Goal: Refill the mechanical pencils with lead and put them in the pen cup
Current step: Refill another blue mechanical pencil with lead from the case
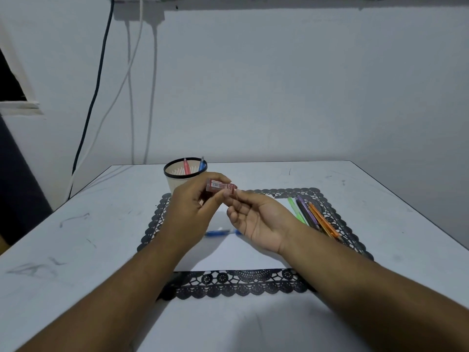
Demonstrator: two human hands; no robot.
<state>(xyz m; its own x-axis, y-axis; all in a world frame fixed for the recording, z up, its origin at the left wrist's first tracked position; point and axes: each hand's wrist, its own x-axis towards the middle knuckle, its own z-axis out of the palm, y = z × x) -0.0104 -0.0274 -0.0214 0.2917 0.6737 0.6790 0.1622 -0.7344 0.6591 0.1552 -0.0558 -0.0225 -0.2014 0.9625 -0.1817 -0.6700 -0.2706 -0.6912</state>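
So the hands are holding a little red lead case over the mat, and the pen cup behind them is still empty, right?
Not quite: the pen cup is not empty. The head view shows a red pencil and a blue pencil standing in it. The rest holds: the left hand grips the red lead case, the right hand at its end.

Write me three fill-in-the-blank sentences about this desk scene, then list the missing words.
1. The left hand holds a small ____ lead case.
2. The pen cup already holds ____ pencils.
3. A blue pencil lies on the mat beneath the ____ hand.

Missing words: red; two; right
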